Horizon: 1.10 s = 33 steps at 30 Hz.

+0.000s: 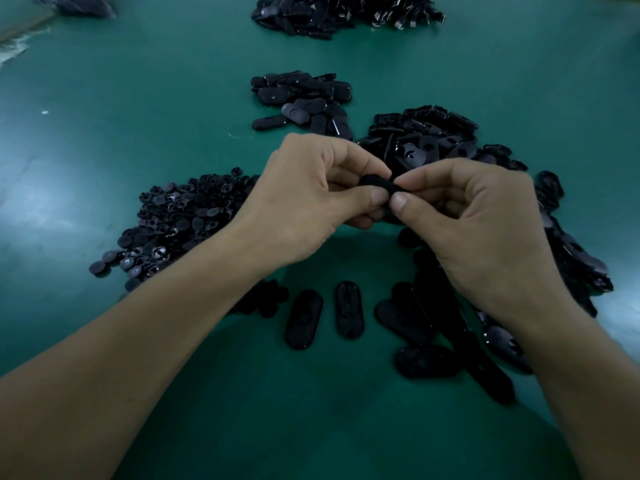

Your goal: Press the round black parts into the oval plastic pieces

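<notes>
Piece: one small dull-black piece (379, 183), mostly hidden.
Grip: our left hand (311, 188) and right hand (478, 220) both pinch it.
Count: one round-parts heap (180, 220), two separate ovals (304, 318).

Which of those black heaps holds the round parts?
The heap of round parts just left of the left hand; the other heaps show long oval pieces.

Two hands in shot, left hand (311, 199) and right hand (485, 230), with one black piece (377, 183) pinched between them. One heap of round black parts (180, 220) at nine o'clock, beyond counting. Three heaps of oval plastic pieces: far heap (346, 12) at twelve, middle heap (301, 98) below it, big heap (433, 136) at two. At six, first lone oval (303, 318), second lone oval (349, 309).
</notes>
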{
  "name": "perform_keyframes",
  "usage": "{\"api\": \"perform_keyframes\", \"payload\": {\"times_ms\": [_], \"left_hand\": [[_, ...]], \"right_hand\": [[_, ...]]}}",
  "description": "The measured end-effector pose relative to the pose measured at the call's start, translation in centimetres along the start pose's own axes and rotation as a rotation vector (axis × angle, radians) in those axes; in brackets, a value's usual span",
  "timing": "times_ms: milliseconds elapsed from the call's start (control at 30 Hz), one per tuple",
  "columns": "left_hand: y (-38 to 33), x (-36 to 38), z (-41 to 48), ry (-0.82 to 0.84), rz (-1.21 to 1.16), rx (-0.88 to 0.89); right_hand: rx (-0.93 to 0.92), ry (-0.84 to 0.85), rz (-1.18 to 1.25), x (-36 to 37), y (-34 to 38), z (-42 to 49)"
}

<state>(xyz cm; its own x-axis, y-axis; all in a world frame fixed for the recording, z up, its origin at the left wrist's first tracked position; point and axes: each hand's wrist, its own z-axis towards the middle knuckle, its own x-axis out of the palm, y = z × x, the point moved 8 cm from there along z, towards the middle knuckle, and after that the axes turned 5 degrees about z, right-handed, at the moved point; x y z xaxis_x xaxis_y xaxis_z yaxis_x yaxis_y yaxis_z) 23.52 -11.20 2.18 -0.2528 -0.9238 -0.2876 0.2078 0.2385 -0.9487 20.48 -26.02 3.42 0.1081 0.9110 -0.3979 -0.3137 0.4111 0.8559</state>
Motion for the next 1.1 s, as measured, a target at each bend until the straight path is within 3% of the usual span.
{"api": "perform_keyframes", "payload": {"times_ms": [767,967,1100], "left_hand": [[-0.5,-1.7,0.2,-0.184,0.319,0.095],[0.7,-4.9,1.3,-0.309,0.185,-0.008],[1.7,-7.8,3.0,-0.443,0.126,-0.084]], "right_hand": [[-0.019,-0.055,-0.118,0.7,0.3,-0.4],[-0.098,-0.109,-0.373,0.8,0.9,-0.9],[-0.053,-0.025,-0.614,0.8,0.0,-0.8]]}}
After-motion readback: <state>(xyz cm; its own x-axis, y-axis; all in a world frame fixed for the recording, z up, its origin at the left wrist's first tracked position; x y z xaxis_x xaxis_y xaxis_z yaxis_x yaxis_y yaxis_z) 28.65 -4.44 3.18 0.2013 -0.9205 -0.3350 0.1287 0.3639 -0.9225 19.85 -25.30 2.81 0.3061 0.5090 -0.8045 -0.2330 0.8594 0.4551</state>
